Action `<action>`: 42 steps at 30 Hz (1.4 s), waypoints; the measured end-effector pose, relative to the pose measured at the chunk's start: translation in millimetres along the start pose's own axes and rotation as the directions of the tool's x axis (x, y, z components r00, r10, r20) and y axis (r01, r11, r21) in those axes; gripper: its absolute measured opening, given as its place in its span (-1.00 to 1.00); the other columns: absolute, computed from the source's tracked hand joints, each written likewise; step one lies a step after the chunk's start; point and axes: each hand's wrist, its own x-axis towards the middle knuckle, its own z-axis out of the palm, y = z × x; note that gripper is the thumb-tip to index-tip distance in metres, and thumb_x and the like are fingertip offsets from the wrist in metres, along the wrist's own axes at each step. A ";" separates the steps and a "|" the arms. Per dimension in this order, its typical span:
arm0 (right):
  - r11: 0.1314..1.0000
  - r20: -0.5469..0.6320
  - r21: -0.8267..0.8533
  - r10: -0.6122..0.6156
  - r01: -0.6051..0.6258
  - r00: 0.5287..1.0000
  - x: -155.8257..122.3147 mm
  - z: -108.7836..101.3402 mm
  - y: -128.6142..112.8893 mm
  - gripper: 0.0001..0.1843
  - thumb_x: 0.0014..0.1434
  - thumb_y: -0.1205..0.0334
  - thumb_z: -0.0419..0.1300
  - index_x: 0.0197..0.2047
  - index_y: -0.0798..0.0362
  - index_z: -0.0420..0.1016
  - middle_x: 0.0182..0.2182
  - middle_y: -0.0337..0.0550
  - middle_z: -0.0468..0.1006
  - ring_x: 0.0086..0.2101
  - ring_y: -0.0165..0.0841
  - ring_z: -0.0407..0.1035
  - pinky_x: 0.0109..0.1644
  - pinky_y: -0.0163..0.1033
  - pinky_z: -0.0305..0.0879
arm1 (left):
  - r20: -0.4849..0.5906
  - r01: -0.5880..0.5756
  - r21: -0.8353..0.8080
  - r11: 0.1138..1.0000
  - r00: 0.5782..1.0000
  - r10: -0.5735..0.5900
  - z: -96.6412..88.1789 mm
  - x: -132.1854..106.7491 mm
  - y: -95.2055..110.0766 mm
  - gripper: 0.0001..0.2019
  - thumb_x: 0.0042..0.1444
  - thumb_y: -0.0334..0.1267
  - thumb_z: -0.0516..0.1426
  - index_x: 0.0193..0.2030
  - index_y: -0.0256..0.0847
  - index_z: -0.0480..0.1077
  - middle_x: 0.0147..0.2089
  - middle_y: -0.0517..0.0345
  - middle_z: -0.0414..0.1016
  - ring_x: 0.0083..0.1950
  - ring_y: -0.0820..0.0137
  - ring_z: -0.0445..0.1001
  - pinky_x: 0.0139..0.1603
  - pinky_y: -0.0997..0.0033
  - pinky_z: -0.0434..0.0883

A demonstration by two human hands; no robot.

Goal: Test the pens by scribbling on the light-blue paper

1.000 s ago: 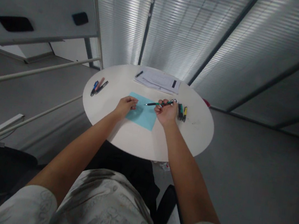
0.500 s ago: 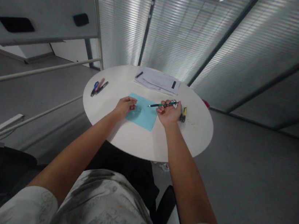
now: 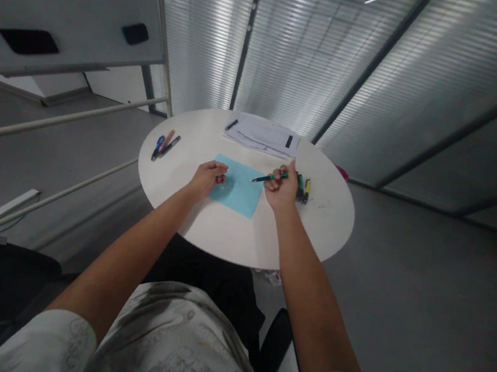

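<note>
Pen (image 3: pixel 260 179) in the right hand (image 3: pixel 281 185), gripped by curled fingers, thumb raised — tip pointing left, above the right part of the blue sheet (image 3: pixel 240 194). Left hand (image 3: pixel 207 177) over the sheet's left edge, fingers half bent; cannot tell how far closed, or whether touching. Sheet flat on the round white worktop (image 3: pixel 224 231). Beyond it, papers (image 3: pixel 259 134); well to the left, a cluster of pens (image 3: pixel 162 145); just beside the right hand, markers (image 3: pixel 307 189) — one partly yellow.
</note>
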 end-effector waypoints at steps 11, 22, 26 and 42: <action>0.982 -0.077 -0.170 0.071 -0.083 0.994 4.6 -0.6 17.5 -0.33 0.11 -0.46 -0.03 -0.34 0.02 0.42 -0.74 -0.35 0.30 -0.76 -0.48 0.15 -0.71 -0.35 0.04 | 0.000 -0.002 0.006 1.000 1.000 0.002 0.2 -0.3 0.4 -0.90 -0.15 -0.51 0.23 -0.44 -0.30 0.44 -0.43 0.16 0.41 -0.49 0.54 0.36 -0.40 0.46 0.31; 0.670 0.140 -0.675 -0.296 0.310 0.945 -0.9 -3.4 33.7 -0.59 0.19 -0.21 0.12 -0.41 -0.03 0.40 -0.75 -0.39 0.27 -0.67 -0.46 0.20 -0.54 -0.36 0.13 | 0.023 -0.015 -0.001 1.000 1.000 0.015 -1.7 1.1 -1.5 -0.89 -0.15 -0.52 0.19 -0.45 -0.29 0.45 -0.46 0.16 0.40 -0.49 0.52 0.36 -0.41 0.44 0.31; 0.621 0.161 -0.706 -0.328 0.341 0.931 -2.3 -4.6 34.0 -0.54 0.19 -0.27 0.08 -0.43 -0.04 0.37 -0.69 -0.34 0.30 -0.59 -0.39 0.27 -0.48 -0.32 0.18 | 0.016 -0.013 0.001 1.000 1.000 0.013 -1.3 1.4 -1.6 -0.90 -0.14 -0.53 0.19 -0.45 -0.29 0.45 -0.47 0.17 0.39 -0.51 0.54 0.33 -0.41 0.45 0.31; 0.311 0.265 -0.889 -0.248 0.336 0.932 -8.0 -1.1 30.1 -0.52 0.32 -0.19 -0.12 -0.33 -0.02 0.36 -0.50 -0.21 0.49 -0.42 -0.30 0.42 -0.31 -0.29 0.22 | 0.022 -0.029 0.017 0.999 0.999 0.029 -2.0 2.3 -2.7 -0.90 -0.15 -0.51 0.20 -0.43 -0.31 0.44 -0.48 0.19 0.39 -0.53 0.54 0.33 -0.41 0.45 0.33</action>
